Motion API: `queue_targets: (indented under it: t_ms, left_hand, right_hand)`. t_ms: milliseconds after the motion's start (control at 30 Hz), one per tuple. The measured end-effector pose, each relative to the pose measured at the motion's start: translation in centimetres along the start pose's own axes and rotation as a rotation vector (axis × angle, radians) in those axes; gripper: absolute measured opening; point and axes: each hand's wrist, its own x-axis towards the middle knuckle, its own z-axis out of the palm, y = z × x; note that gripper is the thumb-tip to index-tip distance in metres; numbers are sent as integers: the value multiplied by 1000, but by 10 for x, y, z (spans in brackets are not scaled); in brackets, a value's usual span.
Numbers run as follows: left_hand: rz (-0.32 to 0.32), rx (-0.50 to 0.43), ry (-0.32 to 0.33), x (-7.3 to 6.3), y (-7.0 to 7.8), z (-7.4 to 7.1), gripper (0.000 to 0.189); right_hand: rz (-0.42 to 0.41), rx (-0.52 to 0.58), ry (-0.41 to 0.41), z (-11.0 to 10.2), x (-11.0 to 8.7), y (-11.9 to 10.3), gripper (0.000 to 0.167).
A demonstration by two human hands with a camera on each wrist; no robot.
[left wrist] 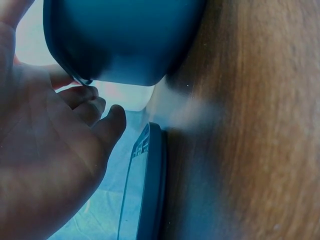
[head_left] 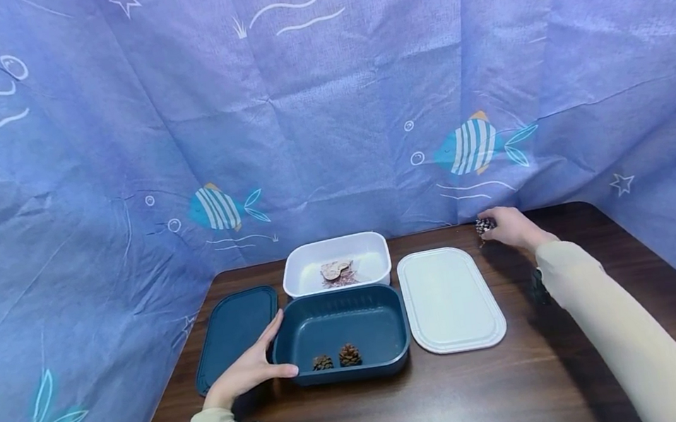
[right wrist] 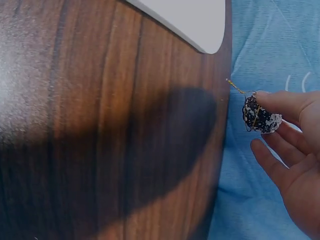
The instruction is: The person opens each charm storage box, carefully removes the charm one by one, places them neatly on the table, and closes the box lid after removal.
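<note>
**One Wide View, Two Close**

The head view looks forward and down from behind the left fingers (head_left: 272,327) and right fingers (right wrist: 270,160), wide and distant. Each wrist view sits close to its own fingers, the counter (head_left: 465,401) turned sideways. Head and left wrist share the dark blue tub (head_left: 359,373); head and right wrist, the speckled ornament (right wrist: 256,118).

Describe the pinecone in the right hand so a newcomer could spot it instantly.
On the wooden table, look past the far right corner of the white lid. There the right hand holds the pinecone. Unlike the two brown pinecones in the blue container, it is white-flecked and has gold cord.
</note>
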Motion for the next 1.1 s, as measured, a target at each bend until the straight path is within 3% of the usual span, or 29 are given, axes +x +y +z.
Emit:
queue_targets:
  t_ms: [667,1100]
  left_hand:
    - [14,-18,-4,-1,-3,0,108]
    - [10,-13,6,-2,-3,0,108]
  right_hand:
    - [-27,17,24,25,-11,20,50]
    - [-11,-7,-13,28,-9,20,52]
